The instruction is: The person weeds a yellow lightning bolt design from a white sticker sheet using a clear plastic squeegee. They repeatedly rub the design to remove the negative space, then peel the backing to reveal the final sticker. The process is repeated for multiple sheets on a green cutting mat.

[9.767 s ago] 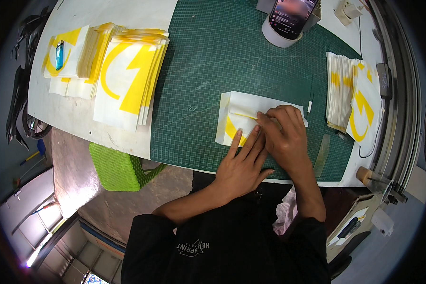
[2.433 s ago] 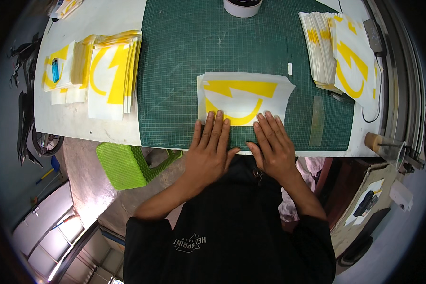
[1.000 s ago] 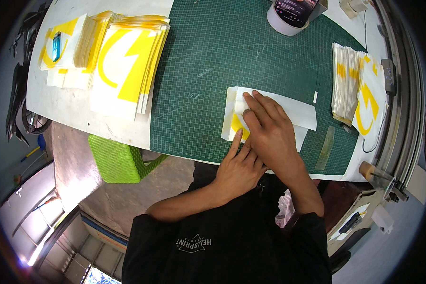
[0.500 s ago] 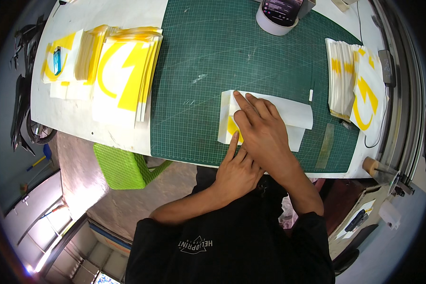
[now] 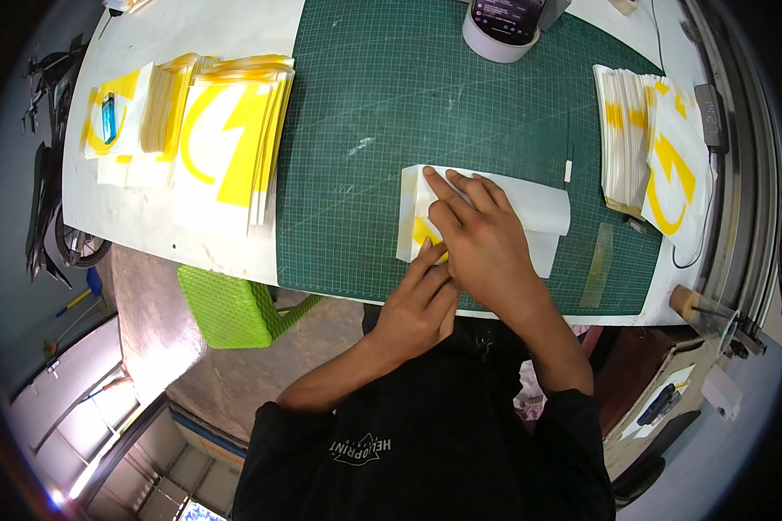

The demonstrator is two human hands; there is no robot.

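A folded white paper piece (image 5: pixel 543 207), with a patch of yellow print showing, lies on the green cutting mat (image 5: pixel 365 113) near the table's front edge. Across it rests my right hand (image 5: pixel 487 239), its fingers stretched out and pressing near the paper's upper left fold. Nothing is gripped in it. My left hand (image 5: pixel 419 304) is just below and to the left, fingers apart, with the index fingertip on the paper's lower edge by the yellow patch. The right hand partly covers the paper's middle.
Stacks of yellow-printed white paper (image 5: pixel 226 148) stand at left, a blue lighter (image 5: pixel 109 119) on one. Another stack (image 5: pixel 621 139) is at right. A phone (image 5: pixel 506 17) sits in a white roll (image 5: pixel 500 45) at the back. A translucent strip (image 5: pixel 596 265) and green stool (image 5: pixel 226 308) are nearby.
My left hand has shifted slightly left and drawn apart a little from the right wrist. My right hand stays pressed on the paper. The whole view has moved slightly.
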